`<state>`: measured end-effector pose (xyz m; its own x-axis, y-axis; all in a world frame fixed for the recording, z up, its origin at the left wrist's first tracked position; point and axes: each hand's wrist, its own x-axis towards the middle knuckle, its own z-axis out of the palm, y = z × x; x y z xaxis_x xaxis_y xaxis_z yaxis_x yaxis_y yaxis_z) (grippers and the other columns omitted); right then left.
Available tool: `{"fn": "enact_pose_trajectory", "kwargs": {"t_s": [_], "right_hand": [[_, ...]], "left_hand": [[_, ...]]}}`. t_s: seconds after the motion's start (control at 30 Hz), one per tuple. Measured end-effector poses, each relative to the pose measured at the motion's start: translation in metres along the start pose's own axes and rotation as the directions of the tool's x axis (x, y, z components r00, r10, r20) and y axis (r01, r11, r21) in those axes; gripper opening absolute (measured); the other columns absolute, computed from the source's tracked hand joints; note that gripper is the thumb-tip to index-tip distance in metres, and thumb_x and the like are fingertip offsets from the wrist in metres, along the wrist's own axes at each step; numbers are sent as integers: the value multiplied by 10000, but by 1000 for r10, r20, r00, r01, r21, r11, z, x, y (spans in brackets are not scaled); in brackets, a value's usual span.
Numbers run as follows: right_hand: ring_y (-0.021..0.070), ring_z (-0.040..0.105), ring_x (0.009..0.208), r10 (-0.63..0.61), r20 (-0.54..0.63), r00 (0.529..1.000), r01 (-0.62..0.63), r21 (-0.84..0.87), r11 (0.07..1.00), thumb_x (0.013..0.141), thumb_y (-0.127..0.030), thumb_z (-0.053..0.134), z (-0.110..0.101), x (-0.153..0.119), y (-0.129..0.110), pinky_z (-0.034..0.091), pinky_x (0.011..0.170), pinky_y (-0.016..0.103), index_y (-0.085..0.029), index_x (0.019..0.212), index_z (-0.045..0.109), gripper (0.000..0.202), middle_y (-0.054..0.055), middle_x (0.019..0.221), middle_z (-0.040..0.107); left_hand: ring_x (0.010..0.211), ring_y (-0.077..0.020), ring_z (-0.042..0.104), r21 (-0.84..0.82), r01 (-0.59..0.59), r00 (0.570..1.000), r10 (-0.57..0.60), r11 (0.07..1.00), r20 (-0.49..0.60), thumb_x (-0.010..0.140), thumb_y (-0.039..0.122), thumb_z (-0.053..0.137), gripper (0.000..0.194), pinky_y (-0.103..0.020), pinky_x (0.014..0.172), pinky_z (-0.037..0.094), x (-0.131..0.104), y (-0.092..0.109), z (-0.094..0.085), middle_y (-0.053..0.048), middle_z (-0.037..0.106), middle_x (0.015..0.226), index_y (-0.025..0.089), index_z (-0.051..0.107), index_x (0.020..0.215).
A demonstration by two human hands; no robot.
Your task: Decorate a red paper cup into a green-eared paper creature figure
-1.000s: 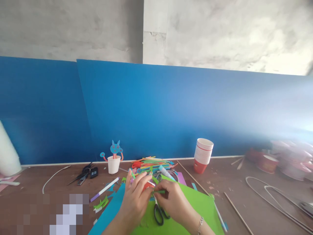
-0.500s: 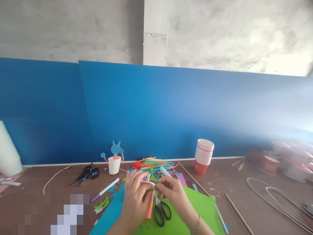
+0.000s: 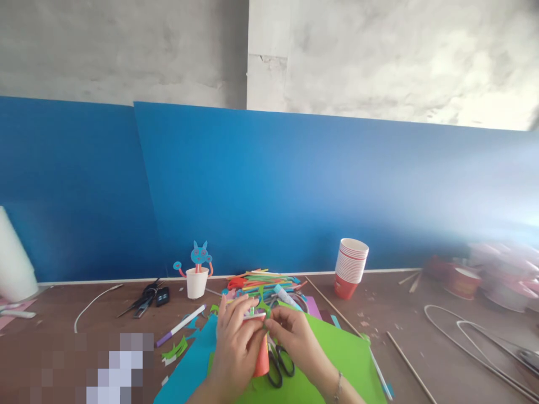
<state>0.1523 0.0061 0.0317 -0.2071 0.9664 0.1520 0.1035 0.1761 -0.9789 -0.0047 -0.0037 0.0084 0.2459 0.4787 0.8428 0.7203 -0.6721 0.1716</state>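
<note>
My left hand (image 3: 236, 349) is wrapped round a red paper cup (image 3: 261, 362), which is tilted with its white rim up. A green-and-white stem (image 3: 252, 307) stands up at the cup's mouth; its lower end is hidden. At the rim's right side my right hand (image 3: 298, 338) pinches a small green piece (image 3: 266, 307), with the fingertips close to the left thumb. Whether the piece is paper or a pipe cleaner I cannot tell. Black-handled scissors (image 3: 275, 373) lie just right of the cup on the green paper sheet (image 3: 332, 359), partly covered by my hands.
A white cup with a blue paper figure (image 3: 196, 282) stands by the blue panel. Colourful sticks (image 3: 265, 278) are piled behind my hands. Stacked paper cups (image 3: 351, 269) stand right of them. A marker (image 3: 181, 325), keys (image 3: 162, 296), wooden sticks (image 3: 410, 366) and a cable (image 3: 463, 342) lie around.
The cup has turned in my left hand, so more of its red side shows and it hides more of the scissors. My right fingers have shifted slightly at the rim.
</note>
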Motion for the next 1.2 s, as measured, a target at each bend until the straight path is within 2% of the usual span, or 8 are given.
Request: {"fn": "enact_pose_trajectory", "kwargs": {"t_s": [0.27,0.43,0.63,0.77,0.87,0.93,1.07,1.2], "right_hand": [[135,454,579,-13,-36,999,4,-247,969,746,-233,593,1,-3,0,345,548,264,-173,662,573,105,-1,624,551],[201,603,802,-14,8,1000,15,-60,998,783,-294,576,2,-2,8,466,708,309,-162,918,642,200,72,888,674],[261,563,1096,70,120,990,-59,-87,994,567,-145,721,13,-10,22,473,874,348,-188,1352,419,842,118,1276,569],[257,621,913,116,115,987,-118,13,993,615,-213,708,20,-8,23,498,771,353,-151,1226,531,639,99,1071,665],[254,615,955,137,128,982,-171,312,935,655,-287,725,16,-4,17,478,822,349,-156,1175,556,562,95,1084,669],[241,613,961,120,141,983,-172,463,869,690,-323,727,10,-1,13,459,847,343,-162,1173,565,534,92,1089,673],[222,616,926,74,176,982,-165,588,792,722,-335,739,1,1,15,450,824,329,-177,1149,606,475,82,1073,680],[209,617,905,100,200,975,-205,619,758,749,-358,719,-2,2,22,451,807,318,-179,1124,637,424,81,1054,684]], "left_hand": [[1168,-251,471,-24,20,1000,-19,1000,15,877,157,554,138,-541,1100,161,-3,0,3,-57,602,1124,234,643,806],[1148,-285,499,-105,201,979,-201,974,15,847,209,577,122,-585,1048,253,-2,-6,7,-60,614,1132,239,646,751],[1111,-330,532,-395,605,768,-638,691,60,779,390,630,213,-523,943,418,4,-9,8,-123,615,1129,207,671,679],[1140,-325,512,-454,624,741,-666,636,84,777,422,627,229,-485,967,403,8,-7,2,-125,596,1148,210,715,763],[1140,-286,500,-476,540,738,-663,694,-128,783,415,637,277,-433,966,399,11,-9,-4,-108,561,1159,218,665,975],[1071,-256,524,-527,527,676,-705,666,-215,758,416,672,283,-388,940,406,13,-11,-7,-78,576,1065,217,614,951],[780,-197,575,-682,654,516,-852,327,86,713,487,709,314,-298,740,453,15,-14,-5,-10,592,749,199,598,773],[737,-193,626,-719,675,471,-848,169,243,706,555,686,444,-273,646,479,15,-16,2,-55,685,836,172,668,929]]}}
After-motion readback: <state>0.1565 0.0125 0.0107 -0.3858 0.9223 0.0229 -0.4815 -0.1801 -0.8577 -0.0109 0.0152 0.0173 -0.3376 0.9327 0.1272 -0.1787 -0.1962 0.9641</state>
